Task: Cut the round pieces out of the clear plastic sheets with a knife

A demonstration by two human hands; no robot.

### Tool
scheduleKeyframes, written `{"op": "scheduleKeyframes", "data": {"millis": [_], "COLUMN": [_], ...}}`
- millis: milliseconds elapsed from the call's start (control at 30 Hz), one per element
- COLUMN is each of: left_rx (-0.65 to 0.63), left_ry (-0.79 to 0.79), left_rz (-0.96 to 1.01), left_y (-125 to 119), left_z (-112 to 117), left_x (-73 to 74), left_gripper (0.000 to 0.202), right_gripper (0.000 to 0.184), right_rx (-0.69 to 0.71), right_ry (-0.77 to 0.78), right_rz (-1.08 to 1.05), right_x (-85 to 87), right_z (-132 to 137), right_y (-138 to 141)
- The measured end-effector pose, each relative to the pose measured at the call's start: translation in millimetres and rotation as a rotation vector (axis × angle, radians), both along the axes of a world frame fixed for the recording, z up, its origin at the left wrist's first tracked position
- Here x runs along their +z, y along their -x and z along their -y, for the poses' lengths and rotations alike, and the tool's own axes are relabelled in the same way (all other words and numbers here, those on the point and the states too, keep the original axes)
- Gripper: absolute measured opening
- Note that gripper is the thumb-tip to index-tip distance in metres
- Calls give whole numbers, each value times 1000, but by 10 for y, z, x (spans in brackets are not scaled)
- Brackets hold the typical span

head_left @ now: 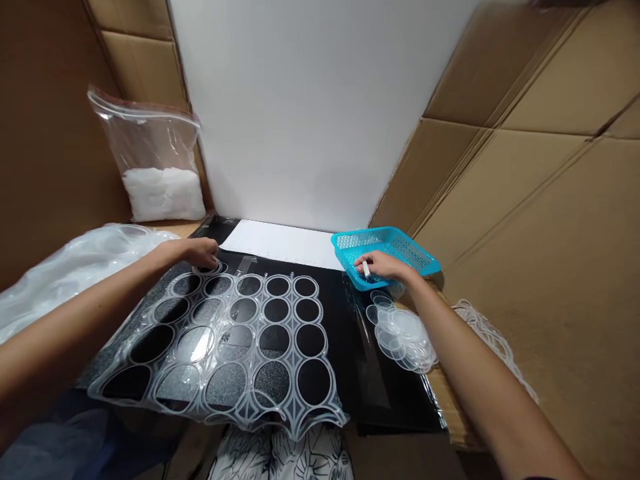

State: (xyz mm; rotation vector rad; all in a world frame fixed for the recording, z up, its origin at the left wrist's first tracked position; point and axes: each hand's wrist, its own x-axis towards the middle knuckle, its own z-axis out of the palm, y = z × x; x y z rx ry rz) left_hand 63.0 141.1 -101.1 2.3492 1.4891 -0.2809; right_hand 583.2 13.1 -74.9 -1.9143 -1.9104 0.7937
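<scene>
A translucent, flexible sheet of joined rings (293,320) lies across the black work surface, with several round openings in rows. At its far left corner, my left hand (201,253) is closed, fingertips down at a clear ring; what they pinch, if anything, is partly hidden. My right hand (383,265) is over the front of a turquoise perforated basket (415,253), closed round a small white block-like piece (366,269) whose exact kind I cannot tell. A pile of thin clear discs (405,333) lies just in front of the basket.
Thin white rings (487,333) are heaped at the right edge. More translucent sheets (85,267) are piled on the left, below a zip bag (160,160) with white contents. White paper (280,241) lies at the back. Cardboard walls (540,200) enclose the sides.
</scene>
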Motion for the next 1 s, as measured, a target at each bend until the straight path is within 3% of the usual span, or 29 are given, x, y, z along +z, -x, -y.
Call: {"op": "scheduleKeyframes", "data": {"millis": [200,400,567,667,800,900,1000], "left_rx": [-32,31,246,350,383,391,382], "left_ry": [66,124,122,189,342,482,598], "left_rz": [117,429,821,1142,1569,1642,1612], "left_y": [-18,-119,-340,-538,-816,-1011,-1159], "left_z": [55,175,396,649,1076,1352,1498], "left_x": [279,463,476,472,413,339,305], "left_gripper": [18,33,55,47,33,33,35], "right_gripper": [14,11,16,25,23,20,23], "right_rx": [35,56,91,92,87,61,25], "right_ry": [14,29,26,38,49,10,-82], "right_rz": [354,401,423,444,452,451,446], "right_x": [-77,-140,-139,-139,-141,-60,162], "right_z": [-111,-156,-179,-194,-189,-177,-152], "right_y": [-64,-90,-129,-128,-120,-140,-105]}}
